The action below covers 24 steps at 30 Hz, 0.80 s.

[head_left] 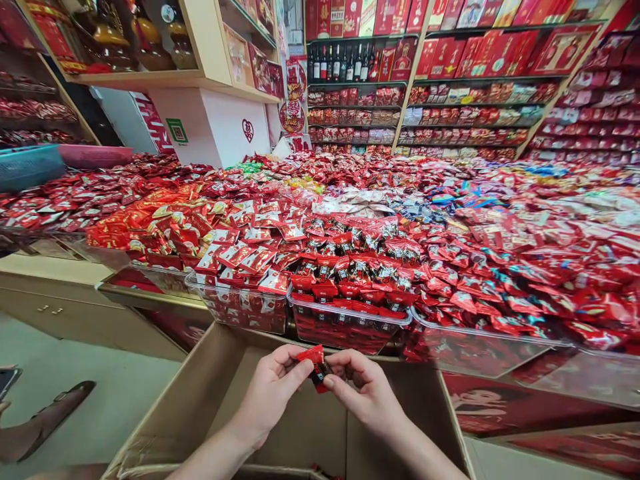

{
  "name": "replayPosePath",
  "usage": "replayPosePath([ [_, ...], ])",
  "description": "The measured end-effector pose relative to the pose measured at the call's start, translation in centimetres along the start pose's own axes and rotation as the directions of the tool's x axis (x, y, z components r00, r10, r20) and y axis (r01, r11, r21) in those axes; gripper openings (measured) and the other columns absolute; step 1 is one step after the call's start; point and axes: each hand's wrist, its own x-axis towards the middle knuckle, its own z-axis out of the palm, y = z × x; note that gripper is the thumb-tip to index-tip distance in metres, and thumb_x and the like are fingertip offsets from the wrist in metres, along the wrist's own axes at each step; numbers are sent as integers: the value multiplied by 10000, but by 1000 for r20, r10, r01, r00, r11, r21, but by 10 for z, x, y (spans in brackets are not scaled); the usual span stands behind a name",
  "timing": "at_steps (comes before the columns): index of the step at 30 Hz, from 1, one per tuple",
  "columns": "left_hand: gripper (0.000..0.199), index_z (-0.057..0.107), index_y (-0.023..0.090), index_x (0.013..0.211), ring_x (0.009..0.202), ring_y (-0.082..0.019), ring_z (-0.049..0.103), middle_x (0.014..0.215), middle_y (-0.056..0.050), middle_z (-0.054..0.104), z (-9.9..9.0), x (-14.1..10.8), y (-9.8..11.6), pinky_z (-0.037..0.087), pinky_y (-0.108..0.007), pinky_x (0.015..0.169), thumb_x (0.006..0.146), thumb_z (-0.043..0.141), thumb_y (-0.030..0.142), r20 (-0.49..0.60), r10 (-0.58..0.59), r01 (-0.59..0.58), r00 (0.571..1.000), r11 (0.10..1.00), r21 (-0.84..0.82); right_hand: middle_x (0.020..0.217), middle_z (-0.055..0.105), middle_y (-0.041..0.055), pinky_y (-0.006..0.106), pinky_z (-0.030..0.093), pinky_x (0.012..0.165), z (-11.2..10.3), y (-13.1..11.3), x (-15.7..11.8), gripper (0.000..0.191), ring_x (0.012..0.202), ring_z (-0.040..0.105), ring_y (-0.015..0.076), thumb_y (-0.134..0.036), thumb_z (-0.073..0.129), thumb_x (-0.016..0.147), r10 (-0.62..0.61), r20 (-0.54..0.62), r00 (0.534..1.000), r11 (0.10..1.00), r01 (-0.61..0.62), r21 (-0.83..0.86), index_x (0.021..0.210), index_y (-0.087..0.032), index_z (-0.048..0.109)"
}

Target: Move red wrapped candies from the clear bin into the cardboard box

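Between my hands is a small red and black candy packet [316, 367], held over an open cardboard box. My left hand [275, 387] pinches its upper left part with thumb and fingers. From the other side, my right hand [363, 390] grips its right edge between thumb and curled fingers. The cardboard box [235, 393] sits below, with a little red showing low inside it. Just beyond the hands stands a clear plastic bin [350, 327] filled with rows of matching red and black packets. Left of it, another clear bin [240, 303] holds red and white packets.
More heaped candy bins [500, 340] stretch right and back. A blue basket [30, 167] and a pink basket [95, 155] stand at the left. Shelves [355, 81] with bottles and red boxes line the back. Another person's foot in a sandal [55, 413] is at the lower left.
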Motion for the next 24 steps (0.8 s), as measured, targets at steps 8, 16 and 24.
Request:
replayPosePath([
  [8, 241, 541, 219, 942, 731, -93, 523, 921, -14, 588, -8, -10, 12, 413, -185, 563, 715, 605, 266, 183, -209, 254, 961, 929, -269, 919, 589, 56, 317, 451, 722, 0, -16, -3, 293, 842, 515, 153, -9, 482, 725, -426, 84, 901, 864, 433, -256, 930, -215, 522],
  [16, 314, 542, 235, 964, 962, -156, 524, 976, -13, 605, -3, -14, 16, 457, -247, 797, 686, 601, 102, 141, 48, -28, 989, 991, -134, 973, 560, 74, 304, 485, 731, 4, -14, -10, 339, 859, 551, 160, -117, 493, 769, -137, -85, 987, 982, 147, 121, 1080, -237, 429],
  [24, 470, 456, 301, 1115, 958, -179, 534, 1020, -8, 576, -3, -18, 22, 518, -300, 728, 709, 541, 82, 246, -10, 38, 969, 993, -113, 767, 583, 21, 227, 472, 594, 8, -8, -9, 164, 663, 562, 113, -245, 510, 778, 67, -35, 997, 962, -56, 266, 939, -221, 496],
])
